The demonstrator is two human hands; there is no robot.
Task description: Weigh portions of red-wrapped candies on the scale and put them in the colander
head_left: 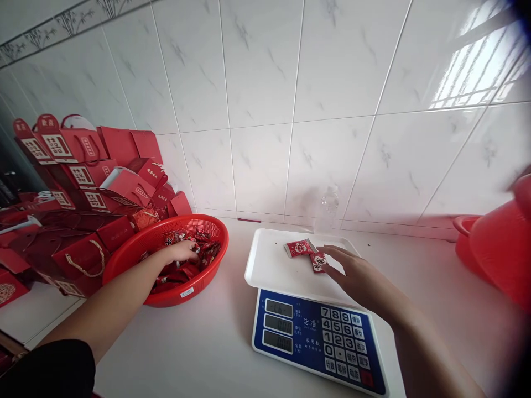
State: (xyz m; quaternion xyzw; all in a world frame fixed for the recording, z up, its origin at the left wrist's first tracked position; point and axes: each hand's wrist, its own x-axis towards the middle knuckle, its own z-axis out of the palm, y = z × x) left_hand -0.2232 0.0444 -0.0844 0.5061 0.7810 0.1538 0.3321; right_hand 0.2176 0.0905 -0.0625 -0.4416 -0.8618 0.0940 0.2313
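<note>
Two red packets on the scale's white tray [265, 262], to the left of the right hand [353, 272]: left packet [299, 248] has its long axis roughly left-right; right packet [318, 263], partly covered, sits right at the fingertips. Right hand nearer; thumb and fingers parted, firm contact unclear. Left hand [181, 251] well left, among wrappers in red basket [166, 299], fingers curled down; can't tell if gripping.
</note>
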